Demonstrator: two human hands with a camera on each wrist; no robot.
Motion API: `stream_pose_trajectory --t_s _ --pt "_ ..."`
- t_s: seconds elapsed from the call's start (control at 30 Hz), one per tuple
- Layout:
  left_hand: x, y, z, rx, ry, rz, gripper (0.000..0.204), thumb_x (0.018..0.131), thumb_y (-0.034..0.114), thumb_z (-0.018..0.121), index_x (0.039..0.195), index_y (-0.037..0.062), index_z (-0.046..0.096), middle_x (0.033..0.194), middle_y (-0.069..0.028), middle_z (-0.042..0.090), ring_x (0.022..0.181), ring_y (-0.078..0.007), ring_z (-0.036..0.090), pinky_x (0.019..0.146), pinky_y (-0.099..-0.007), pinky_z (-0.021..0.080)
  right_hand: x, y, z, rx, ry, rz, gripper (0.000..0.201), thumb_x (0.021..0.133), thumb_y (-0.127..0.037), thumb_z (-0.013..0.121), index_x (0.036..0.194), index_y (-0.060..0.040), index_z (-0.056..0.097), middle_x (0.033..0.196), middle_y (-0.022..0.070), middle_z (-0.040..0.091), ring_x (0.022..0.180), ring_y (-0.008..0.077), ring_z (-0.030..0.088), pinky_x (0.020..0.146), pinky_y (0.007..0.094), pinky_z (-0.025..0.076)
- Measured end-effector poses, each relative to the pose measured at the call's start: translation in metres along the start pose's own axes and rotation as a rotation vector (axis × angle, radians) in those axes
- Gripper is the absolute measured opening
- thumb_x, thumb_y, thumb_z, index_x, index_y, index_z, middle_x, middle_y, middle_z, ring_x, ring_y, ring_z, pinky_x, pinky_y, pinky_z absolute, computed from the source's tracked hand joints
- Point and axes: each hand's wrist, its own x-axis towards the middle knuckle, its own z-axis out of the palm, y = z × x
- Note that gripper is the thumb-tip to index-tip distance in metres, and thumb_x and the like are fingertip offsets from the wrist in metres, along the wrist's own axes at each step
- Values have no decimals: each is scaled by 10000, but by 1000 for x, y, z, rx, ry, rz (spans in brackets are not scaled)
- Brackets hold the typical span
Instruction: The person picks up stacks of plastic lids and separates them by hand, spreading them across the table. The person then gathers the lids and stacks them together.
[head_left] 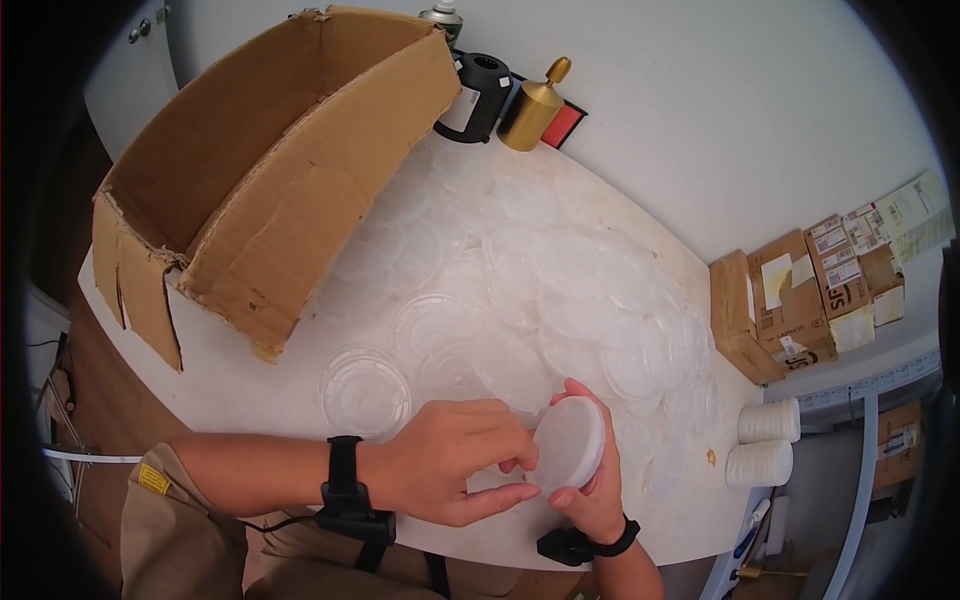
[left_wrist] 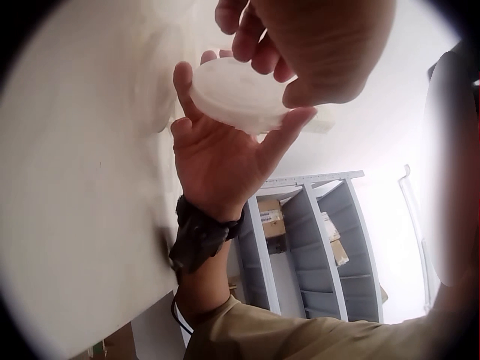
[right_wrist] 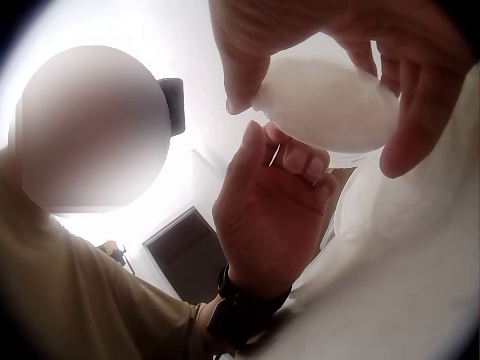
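Observation:
A round stack of whitish translucent lids (head_left: 570, 443) is gripped by my right hand (head_left: 597, 490), thumb on the near side and fingers round the far rim. The right wrist view shows the lids (right_wrist: 330, 105) held by their edges between the right hand's (right_wrist: 345, 30) thumb and fingers. My left hand (head_left: 450, 462) is at the left edge of the stack, fingers loosely bent and thumb extended; whether it touches the rim is unclear. In the left wrist view the left hand (left_wrist: 322, 45) hangs over the lids (left_wrist: 238, 94). Many loose clear lids (head_left: 590, 280) lie spread beyond the hands.
A large open cardboard box (head_left: 300, 190) stands at the back left of the white table (head_left: 250, 395). Behind are a black container (head_left: 480, 100) and a gold one (head_left: 530, 115). Two white lid stacks (head_left: 768, 421) lie at the right edge, near cardboard boxes (head_left: 790, 300).

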Motion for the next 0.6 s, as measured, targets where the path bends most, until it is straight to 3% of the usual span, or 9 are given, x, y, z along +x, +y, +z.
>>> stream_pose_trajectory --t_s 0.07,0.13,0.17,0.23,0.33,0.47,0.53,0.6 --pt "-1 0 -1 43 37 36 200 824 115 789 919 103 614 746 -18 589 684 -210 589 567 -311 459 0 1 0 -20 -27 4 1202 702 -364 925 1599 -72 179 1464 107 375 1224 292 591 1026 452 475" --pt "-1 1 -5 13 41 -74 190 751 54 783 888 83 656 867 -60 678 927 -296 659 770 -375 527 1 1 0 -13 -34 -5 1191 712 -352 917 1600 -69 176 1475 111 373 1238 294 582 1034 454 466" --pt "2 2 -8 14 41 -73 190 751 54 783 888 83 656 867 -60 678 927 -296 659 770 -375 527 1 2 -1 -13 -35 -7 1191 712 -352 917 1600 -69 176 1475 111 373 1238 294 582 1034 454 466" --pt "7 6 -13 120 71 73 177 753 77 752 914 75 676 980 -64 716 1167 -370 620 959 -483 482 1 5 -4 -65 -43 -26 1187 716 -357 914 1600 -69 177 1497 127 363 1235 285 581 1050 449 446" --pt "10 20 -21 290 74 66 194 760 96 733 947 70 690 1067 -53 719 1297 -388 556 1063 -556 392 0 0 1 -5 -21 -1 1183 721 -359 912 1601 -66 177 1512 143 357 1270 268 541 1077 439 414" --pt "7 3 -11 102 27 93 224 754 112 771 961 81 694 1068 -46 707 1251 -377 574 998 -508 450 1 6 -5 -81 -48 -44 1179 724 -362 913 1600 -62 184 1512 145 363 1320 252 480 1097 421 392" --pt "7 3 -6 105 13 146 256 749 143 814 964 93 686 1003 -43 687 1145 -326 614 903 -430 493 2 6 -3 -78 -58 -35 1169 724 -366 916 1596 -58 202 1505 137 377 1360 246 427 1117 409 371" --pt "5 2 -3 133 -31 146 259 751 155 827 953 96 676 966 -41 670 1061 -296 622 845 -401 495 2 7 -4 -84 -69 -32 1167 720 -364 920 1593 -57 210 1501 135 383 1342 242 448 1103 400 387"
